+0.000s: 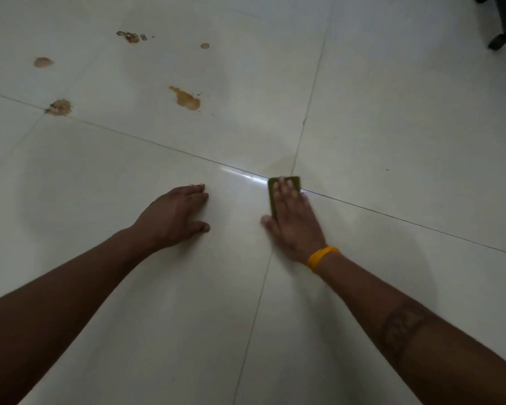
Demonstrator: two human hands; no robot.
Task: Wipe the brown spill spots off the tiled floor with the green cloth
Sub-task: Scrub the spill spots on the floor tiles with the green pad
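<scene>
Pale glossy tiled floor (392,112), grout lines crossing near centre. Green cloth (284,188) lies flat right at that crossing, pinned under the right hand (294,222) — fingers straight and close together on top of it, thumb out to the side on the tile. A faint yellowish smear (281,163) sits just beyond the cloth. Left hand (176,213) is planted on the floor beside it, apart from the cloth, fingers loosely together, thumb spread; looks like a brace.

Step in hand, as I read it: wiping the near patch. Most of the job is left — five brown spill spots (186,99) sit well up and to the left, the other four at (59,107), (43,62), (130,36), (204,45), all untouched.

Next move: slide the cloth forward-left to the nearest spot, keep flat pressure, shift the bracing hand to reach.

Dark chair base (503,27) top right, out of the way.
</scene>
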